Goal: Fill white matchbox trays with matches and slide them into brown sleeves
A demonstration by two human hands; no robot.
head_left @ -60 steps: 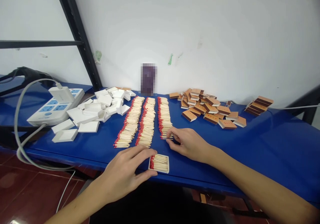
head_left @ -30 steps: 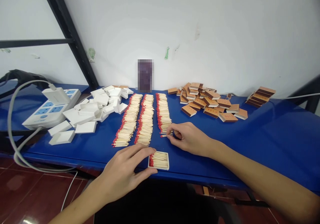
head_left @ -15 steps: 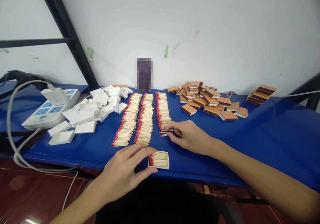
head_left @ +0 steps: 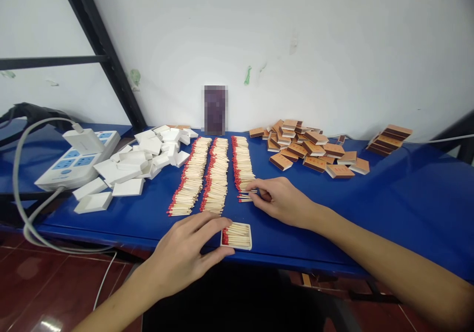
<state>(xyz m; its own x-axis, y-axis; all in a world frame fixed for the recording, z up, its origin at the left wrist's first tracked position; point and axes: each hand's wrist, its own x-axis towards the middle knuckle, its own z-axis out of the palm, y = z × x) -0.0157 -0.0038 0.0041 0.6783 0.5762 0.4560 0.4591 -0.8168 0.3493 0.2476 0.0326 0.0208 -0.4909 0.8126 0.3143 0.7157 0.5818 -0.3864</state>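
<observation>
Matches [head_left: 239, 181] with red heads lie in three long rows down the middle of a blue desk [head_left: 370, 218], and more fill a small white tray [head_left: 250, 238] at its near edge. Left of the rows spreads a heap of white trays [head_left: 128, 166], then a power strip [head_left: 68, 169] with a charger [head_left: 83, 143] plugged in and a white cable [head_left: 18, 164] looping over the edge. To the right lie a pile of orange-brown matchboxes [head_left: 314, 150] and a leaning stack [head_left: 390, 139]. Behind rise a scuffed white wall [head_left: 333, 50], a blurred dark panel [head_left: 215, 112] and a black metal frame [head_left: 105, 70]; red tiles [head_left: 33, 285] cover the floor. The left hand [head_left: 187, 250] clamps its fingers across the small white tray, just as two seconds ago. The right hand [head_left: 281, 198] has shifted slightly up the third row, its thumb and forefinger nearly together at the match ends; whether they grip one, I cannot tell. A few matches now sit slightly apart at that row's near end, where two seconds ago the fingers were at the last one.
</observation>
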